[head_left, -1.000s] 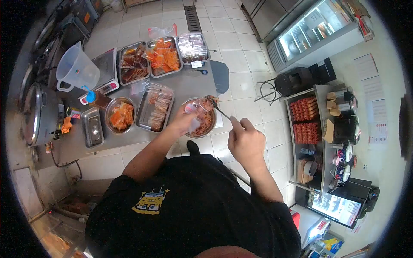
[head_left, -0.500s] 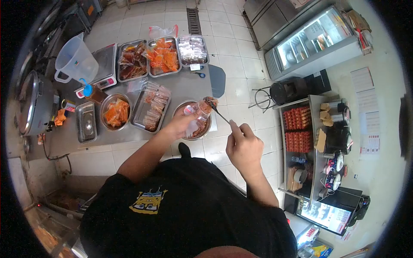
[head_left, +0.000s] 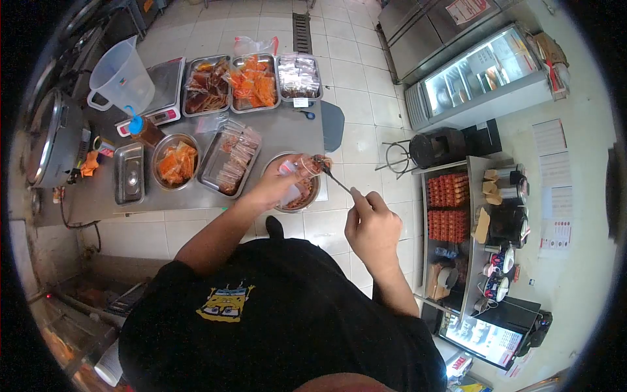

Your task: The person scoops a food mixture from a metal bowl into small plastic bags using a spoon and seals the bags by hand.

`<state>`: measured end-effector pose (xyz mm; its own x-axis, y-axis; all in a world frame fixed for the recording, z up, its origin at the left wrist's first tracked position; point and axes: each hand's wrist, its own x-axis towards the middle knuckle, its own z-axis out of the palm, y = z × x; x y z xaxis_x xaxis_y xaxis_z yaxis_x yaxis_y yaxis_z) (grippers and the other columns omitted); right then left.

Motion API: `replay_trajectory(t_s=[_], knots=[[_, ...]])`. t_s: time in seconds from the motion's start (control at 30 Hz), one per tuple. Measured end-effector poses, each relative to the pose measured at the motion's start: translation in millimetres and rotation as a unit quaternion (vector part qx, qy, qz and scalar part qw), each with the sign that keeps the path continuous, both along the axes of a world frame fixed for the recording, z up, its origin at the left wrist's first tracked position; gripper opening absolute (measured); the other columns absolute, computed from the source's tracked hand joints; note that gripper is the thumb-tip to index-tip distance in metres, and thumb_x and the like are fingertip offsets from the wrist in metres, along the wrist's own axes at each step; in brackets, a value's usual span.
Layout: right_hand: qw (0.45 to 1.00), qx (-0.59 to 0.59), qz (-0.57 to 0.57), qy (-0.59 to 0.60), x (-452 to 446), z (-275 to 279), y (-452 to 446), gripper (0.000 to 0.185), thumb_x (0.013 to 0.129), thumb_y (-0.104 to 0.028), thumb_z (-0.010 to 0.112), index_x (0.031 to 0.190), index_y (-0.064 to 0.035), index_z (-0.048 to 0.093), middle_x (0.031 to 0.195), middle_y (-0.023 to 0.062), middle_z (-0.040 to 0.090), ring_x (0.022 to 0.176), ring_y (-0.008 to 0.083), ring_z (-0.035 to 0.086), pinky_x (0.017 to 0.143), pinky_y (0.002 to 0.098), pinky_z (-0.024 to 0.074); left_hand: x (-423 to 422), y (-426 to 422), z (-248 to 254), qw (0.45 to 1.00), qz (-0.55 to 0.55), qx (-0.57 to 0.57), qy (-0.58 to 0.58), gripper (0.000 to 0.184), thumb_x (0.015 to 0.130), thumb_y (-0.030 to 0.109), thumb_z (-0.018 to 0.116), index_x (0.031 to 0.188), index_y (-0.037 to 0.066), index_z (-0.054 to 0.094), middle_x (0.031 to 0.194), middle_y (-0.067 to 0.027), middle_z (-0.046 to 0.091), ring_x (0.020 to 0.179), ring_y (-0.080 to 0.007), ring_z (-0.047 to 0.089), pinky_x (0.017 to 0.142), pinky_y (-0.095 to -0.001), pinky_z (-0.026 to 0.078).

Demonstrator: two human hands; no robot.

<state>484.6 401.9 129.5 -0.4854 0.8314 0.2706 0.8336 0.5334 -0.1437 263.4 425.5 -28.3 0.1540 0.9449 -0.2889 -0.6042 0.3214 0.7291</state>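
My left hand point(head_left: 282, 185) is closed around a clear plastic bag point(head_left: 307, 170), whose mouth faces right. Whether a rigid cup or ring sits in that mouth, I cannot tell. My right hand point(head_left: 372, 223) grips a spoon point(head_left: 337, 181) by the end of its handle. The spoon's head is at the bag's mouth, among reddish-brown food. Beneath both lies a round metal bowl point(head_left: 317, 193) of similar shredded food, partly hidden by my left hand and the bag. Left of the bowl, a metal tray point(head_left: 208, 178) holds several small filled packets.
A metal bowl of orange bags point(head_left: 176, 167), a small steel pan point(head_left: 130, 175) and a blue-capped bottle point(head_left: 145, 132) stand on the left. Behind them are a measuring jug point(head_left: 123, 80), a scale point(head_left: 164, 91) and three filled trays point(head_left: 253, 83). Shelving point(head_left: 475, 215) stands at right.
The spoon's head and the food on it have shifted slightly down and right at the bag's mouth. Both hands keep their hold. The whole view has shifted a little.
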Motion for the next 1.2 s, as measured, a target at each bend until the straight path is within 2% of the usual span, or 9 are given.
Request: replay_trajectory(t_s=[0.27, 0.5, 0.57, 0.9, 1.0, 1.07, 1.1, 1.17, 1.2], knots=[[1.000, 0.012, -0.005, -0.010, 3, -2, 1, 0.038, 0.078, -0.008, 0.070, 0.115, -0.0073, 0.074, 0.086, 0.0079, 0.064, 0.052, 0.0258, 0.064, 0.047, 0.0380, 0.0529, 6, 1, -5, 0.994, 0.034, 0.062, 0.085, 0.046, 0.099, 0.017, 0.071, 0.137, -0.003, 0.056, 0.119, -0.0089, 0.068, 0.099, -0.0142, 0.066, 0.071, -0.0302, 0.060], [1.000, 0.016, 0.007, -0.010, 5, -1, 0, 0.038, 0.077, -0.007, 0.070, 0.115, -0.0069, 0.074, 0.085, 0.0078, 0.064, 0.052, 0.0256, 0.064, 0.047, 0.0377, 0.0527, 7, -3, 7, 0.993, 0.040, 0.051, 0.099, 0.046, 0.099, 0.016, 0.071, 0.137, -0.004, 0.055, 0.118, -0.0098, 0.068, 0.094, -0.0147, 0.068, 0.071, -0.0297, 0.060], [1.000, 0.021, 0.002, -0.010, 5, -3, 0, 0.038, 0.077, -0.006, 0.070, 0.115, -0.0076, 0.074, 0.085, 0.0077, 0.064, 0.053, 0.0254, 0.064, 0.047, 0.0379, 0.0527, 6, -2, -6, 0.992, 0.017, 0.077, 0.093, 0.047, 0.099, 0.020, 0.070, 0.140, 0.002, 0.054, 0.122, -0.0071, 0.069, 0.106, -0.0152, 0.068, 0.080, -0.0308, 0.060], [0.994, -0.055, 0.004, 0.099, 4, -5, 3, 0.028, 0.081, -0.002, 0.065, 0.107, -0.0031, 0.076, 0.077, 0.0112, 0.065, 0.059, 0.0335, 0.065, 0.056, 0.0410, 0.0541, 4, -12, -2, 0.990, 0.060, 0.071, 0.103, 0.049, 0.098, 0.019, 0.072, 0.138, -0.002, 0.054, 0.120, -0.0090, 0.068, 0.103, -0.0154, 0.068, 0.078, -0.0313, 0.062], [0.980, -0.124, 0.001, 0.159, 7, -24, 10, 0.026, 0.084, -0.002, 0.064, 0.106, -0.0001, 0.076, 0.077, 0.0154, 0.068, 0.060, 0.0322, 0.066, 0.058, 0.0408, 0.0530, -2, -18, -6, 0.988, 0.073, 0.072, 0.113, 0.044, 0.099, 0.012, 0.069, 0.137, -0.005, 0.054, 0.117, -0.0111, 0.068, 0.092, -0.0146, 0.069, 0.072, -0.0290, 0.061], [0.936, -0.221, -0.033, 0.271, 12, -50, 16, 0.026, 0.086, -0.002, 0.063, 0.109, 0.0017, 0.075, 0.077, 0.0150, 0.070, 0.058, 0.0232, 0.064, 0.057, 0.0381, 0.0504, -8, -22, -13, 0.988, 0.063, 0.062, 0.125, 0.043, 0.100, 0.011, 0.068, 0.138, -0.005, 0.055, 0.115, -0.0106, 0.068, 0.090, -0.0143, 0.069, 0.071, -0.0281, 0.060], [0.935, -0.224, -0.031, 0.273, 15, -61, 19, 0.026, 0.086, -0.002, 0.063, 0.109, 0.0017, 0.075, 0.077, 0.0150, 0.070, 0.058, 0.0232, 0.064, 0.057, 0.0381, 0.0504, -11, -25, -17, 0.988, 0.065, 0.059, 0.128, 0.043, 0.100, 0.011, 0.068, 0.138, -0.005, 0.055, 0.115, -0.0106, 0.068, 0.090, -0.0143, 0.069, 0.071, -0.0281, 0.060], [0.890, -0.321, -0.062, 0.317, 20, -82, 27, 0.024, 0.090, -0.001, 0.061, 0.108, 0.0032, 0.076, 0.072, 0.0010, 0.062, 0.061, 0.0084, 0.053, 0.051, 0.0276, 0.0400, -17, -28, -23, 0.981, 0.075, 0.105, 0.142, 0.044, 0.100, 0.012, 0.069, 0.138, -0.005, 0.054, 0.115, -0.0102, 0.068, 0.089, -0.0142, 0.069, 0.070, -0.0280, 0.060], [0.888, -0.324, -0.060, 0.319, 22, -94, 31, 0.024, 0.090, -0.001, 0.061, 0.108, 0.0032, 0.076, 0.072, 0.0010, 0.062, 0.061, 0.0084, 0.053, 0.051, 0.0276, 0.0400, -21, -30, -27, 0.981, 0.077, 0.103, 0.146, 0.044, 0.100, 0.012, 0.069, 0.138, -0.005, 0.054, 0.115, -0.0102, 0.068, 0.089, -0.0142, 0.069, 0.070, -0.0280, 0.060]])
